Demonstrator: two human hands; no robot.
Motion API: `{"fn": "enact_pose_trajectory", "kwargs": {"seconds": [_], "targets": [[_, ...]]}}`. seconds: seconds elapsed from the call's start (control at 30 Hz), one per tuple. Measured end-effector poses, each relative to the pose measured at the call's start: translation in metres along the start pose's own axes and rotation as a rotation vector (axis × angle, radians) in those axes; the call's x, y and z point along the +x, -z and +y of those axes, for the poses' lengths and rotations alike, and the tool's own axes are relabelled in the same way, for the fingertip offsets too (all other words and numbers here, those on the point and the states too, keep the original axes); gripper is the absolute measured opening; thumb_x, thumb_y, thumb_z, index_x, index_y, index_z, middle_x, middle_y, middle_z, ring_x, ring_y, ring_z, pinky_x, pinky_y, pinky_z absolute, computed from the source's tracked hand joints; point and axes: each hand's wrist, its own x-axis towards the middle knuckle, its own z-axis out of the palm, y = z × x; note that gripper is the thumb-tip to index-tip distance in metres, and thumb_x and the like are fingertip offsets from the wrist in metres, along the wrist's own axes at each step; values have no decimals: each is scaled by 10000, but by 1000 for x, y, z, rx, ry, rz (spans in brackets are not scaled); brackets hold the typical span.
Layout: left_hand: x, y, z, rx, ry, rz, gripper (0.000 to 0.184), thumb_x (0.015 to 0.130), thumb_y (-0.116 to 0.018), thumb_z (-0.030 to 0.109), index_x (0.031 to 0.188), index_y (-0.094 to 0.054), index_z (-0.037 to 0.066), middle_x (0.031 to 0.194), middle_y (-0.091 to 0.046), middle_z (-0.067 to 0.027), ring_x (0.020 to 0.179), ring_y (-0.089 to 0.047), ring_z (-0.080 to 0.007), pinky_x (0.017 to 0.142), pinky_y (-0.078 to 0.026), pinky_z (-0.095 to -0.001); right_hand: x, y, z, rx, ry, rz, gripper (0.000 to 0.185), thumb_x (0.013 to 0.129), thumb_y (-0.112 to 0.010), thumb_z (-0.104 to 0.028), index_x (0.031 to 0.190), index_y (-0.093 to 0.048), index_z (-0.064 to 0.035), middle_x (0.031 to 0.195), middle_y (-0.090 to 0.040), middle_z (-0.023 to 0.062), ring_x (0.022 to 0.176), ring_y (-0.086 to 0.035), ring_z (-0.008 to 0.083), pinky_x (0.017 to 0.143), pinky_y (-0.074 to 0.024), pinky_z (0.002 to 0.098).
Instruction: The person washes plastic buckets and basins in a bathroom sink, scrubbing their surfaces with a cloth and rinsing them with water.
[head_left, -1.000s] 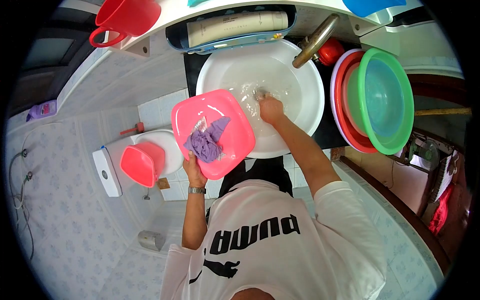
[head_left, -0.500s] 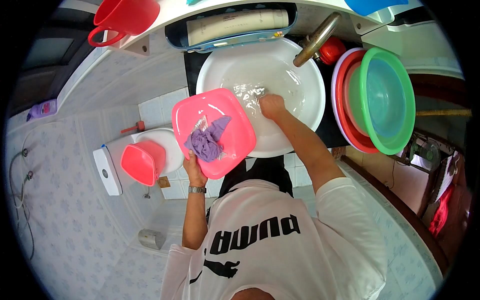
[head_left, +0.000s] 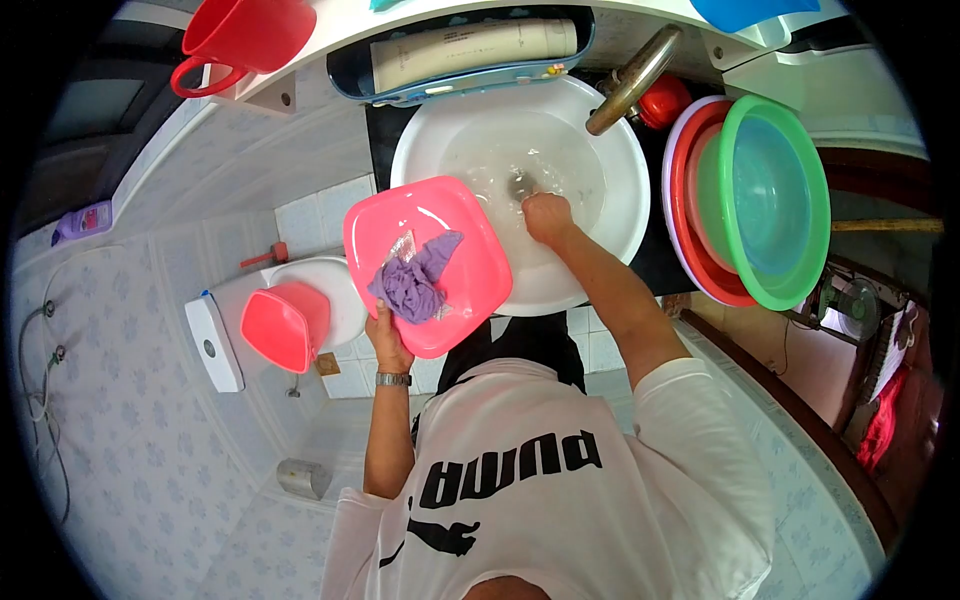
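Observation:
My left hand (head_left: 388,338) grips the near left edge of a pink square basin (head_left: 465,290), tilted beside the sink's left part. In that basin lie a crumpled purple cloth (head_left: 408,288) and a bit of clear, shiny wrapping. My right hand (head_left: 547,216) is closed and reaches into the white sink (head_left: 622,170), which holds rippling water. Just beyond its fingers is a round greyish thing (head_left: 520,184) at the drain; what the fingers hold, if anything, is hidden.
A metal faucet (head_left: 634,80) leans over the sink's back right. Stacked basins, the outermost green (head_left: 815,235), stand at right. A pink bucket (head_left: 285,328) is by the toilet (head_left: 214,343). A red mug (head_left: 250,38) and blue tray (head_left: 470,80) are at the back.
The right hand has shifted slightly in the sink, and the ripples have changed around it. The left hand and pink basin stay almost still.

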Motion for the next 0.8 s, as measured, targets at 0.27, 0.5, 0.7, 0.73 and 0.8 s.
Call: {"fn": "enact_pose_trajectory", "kwargs": {"seconds": [0.27, 0.5, 0.7, 0.73, 0.8], "targets": [[0, -1, -1, -4, 16, 3, 611, 946, -591, 471, 1335, -478, 14, 1297, -582, -95, 1156, -579, -218, 998, -468, -390, 3, 18, -8, 20, -105, -160, 212, 839, -546, -110, 944, -726, -71, 1021, -715, 138, 954, -698, 295, 776, -557, 424], [-1, 0, -3, 5, 20, 8, 597, 956, -576, 465, 1335, -475, 16, 1303, -579, -93, 1157, -581, -223, 1002, -469, -397, 2, 5, -20, 284, -287, -139, 269, 818, -550, -122, 1043, -684, -60, 1099, -692, 153, 1024, -674, 311, 832, -548, 426], [0, -1, -2, -27, 5, -28, 564, 975, -552, 444, 1332, -476, 15, 1302, -579, -93, 1155, -581, -221, 999, -472, -397, -3, 22, -29, 305, -309, -210, 306, 818, -542, -122, 1086, -677, -60, 1117, -689, 154, 1045, -666, 311, 847, -542, 427], [0, -2, -1, -27, 7, -26, 557, 978, -548, 441, 1329, -479, 14, 1300, -580, -92, 1154, -582, -219, 997, -473, -397, -3, 22, -29, 301, -288, -215, 313, 811, -532, -122, 1081, -671, -44, 1120, -684, 164, 1036, -666, 316, 844, -541, 432], [-1, -2, 0, -27, 10, -22, 559, 977, -549, 441, 1327, -481, 11, 1298, -582, -92, 1155, -582, -219, 998, -472, -397, -3, 22, -30, 295, -301, -212, 297, 823, -537, -123, 1071, -686, -59, 1116, -690, 152, 1036, -669, 312, 843, -544, 426]]}}
